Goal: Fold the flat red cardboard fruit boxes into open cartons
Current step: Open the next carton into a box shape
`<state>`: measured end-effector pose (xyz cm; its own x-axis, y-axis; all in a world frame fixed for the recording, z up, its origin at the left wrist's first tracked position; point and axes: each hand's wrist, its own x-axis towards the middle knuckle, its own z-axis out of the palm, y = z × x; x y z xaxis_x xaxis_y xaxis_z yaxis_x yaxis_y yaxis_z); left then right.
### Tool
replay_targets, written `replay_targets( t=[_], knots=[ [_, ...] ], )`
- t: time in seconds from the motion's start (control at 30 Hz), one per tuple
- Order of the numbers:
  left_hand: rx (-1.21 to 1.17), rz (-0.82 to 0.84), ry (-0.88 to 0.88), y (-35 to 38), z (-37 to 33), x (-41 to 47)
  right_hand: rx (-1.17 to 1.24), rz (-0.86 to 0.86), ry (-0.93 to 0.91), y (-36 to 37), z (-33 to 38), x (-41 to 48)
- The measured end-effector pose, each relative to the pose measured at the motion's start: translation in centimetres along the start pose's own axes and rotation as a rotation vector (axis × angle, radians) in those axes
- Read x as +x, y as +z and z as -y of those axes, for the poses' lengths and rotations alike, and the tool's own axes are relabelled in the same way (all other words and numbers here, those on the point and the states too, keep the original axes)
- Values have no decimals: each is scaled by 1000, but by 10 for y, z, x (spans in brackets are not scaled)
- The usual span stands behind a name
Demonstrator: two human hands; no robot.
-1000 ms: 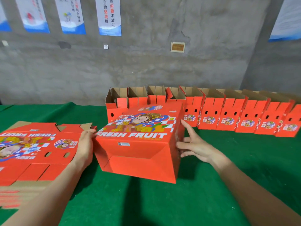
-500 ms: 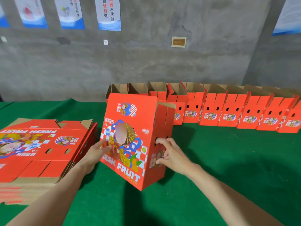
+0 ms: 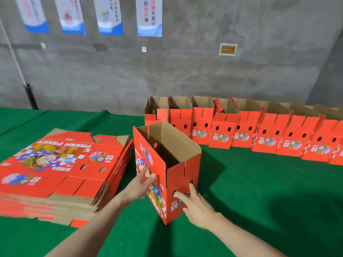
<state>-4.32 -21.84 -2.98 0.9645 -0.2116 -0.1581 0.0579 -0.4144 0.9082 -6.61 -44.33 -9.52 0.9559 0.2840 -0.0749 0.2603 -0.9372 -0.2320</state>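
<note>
A folded red carton [image 3: 178, 169] stands upright on the green table, its brown inside open to the top. My left hand [image 3: 141, 184] lies flat against its printed long side with fingers straight. My right hand [image 3: 193, 201] touches the narrow end panel near the two handle holes, fingers spread and straight. A thick stack of flat red cardboard boxes [image 3: 55, 171] lies to the left, printed "FRESH FRUIT". A row of several folded open cartons [image 3: 259, 134] lines the back of the table.
The green cloth-covered table [image 3: 259, 201] stretches to the right and front of the carton. A grey concrete wall with hanging posters [image 3: 148, 15] rises behind the row. A dark pole [image 3: 30, 97] stands at the far left.
The carton was lying on its side with the bottom toward me; it has been turned upright with the open top up. Both hands followed, staying on its sides.
</note>
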Motion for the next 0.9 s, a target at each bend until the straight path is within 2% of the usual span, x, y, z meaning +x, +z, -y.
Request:
replay_targets(
  t=[0.2,0.53,0.73,0.9],
  knots=[
    [-174,-27,-21,-36,9,2,-37,32,-51,-6,20,32],
    [-173,72,-7,-25,-18,37,-59,-48,57,-3,25,50],
    [-29,197,58,24,-20,55,-91,-260,268,-4,-17,29],
    [273,222,144,104,-5,70,-13,-362,382,-11,-61,-6]
  ],
)
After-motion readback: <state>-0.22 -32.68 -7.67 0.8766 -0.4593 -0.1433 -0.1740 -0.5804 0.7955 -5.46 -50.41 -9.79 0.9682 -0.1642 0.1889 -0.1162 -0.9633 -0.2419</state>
